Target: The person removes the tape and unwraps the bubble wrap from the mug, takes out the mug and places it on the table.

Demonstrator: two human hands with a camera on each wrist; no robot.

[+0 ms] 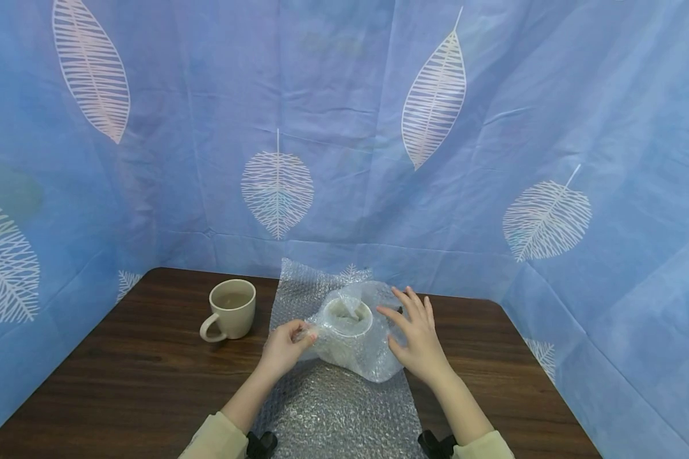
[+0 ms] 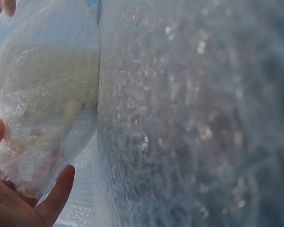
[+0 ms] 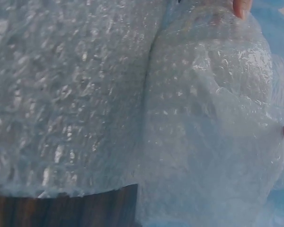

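A pale mug (image 1: 349,320) stands upright inside a loose wrap of clear bubble wrap (image 1: 377,357), its rim facing up near the middle of the table. At the wrap's left side, my left hand (image 1: 286,347) pinches the gathered plastic between thumb and fingers. My right hand (image 1: 418,338) has its fingers spread at the right side of the wrap, holding nothing; whether a fingertip touches the plastic I cannot tell. Through the plastic the left wrist view shows the mug's blurred side (image 2: 57,80). In the right wrist view the wrap (image 3: 203,137) billows outward.
Beneath the wrapped mug lies a long sheet of bubble wrap (image 1: 344,414), reaching from the table's back edge to the front. A second, unwrapped cream mug (image 1: 238,319) stands to the left with its handle toward me. Behind the dark wooden table (image 1: 120,376) hangs a blue leaf-patterned cloth (image 1: 344,127).
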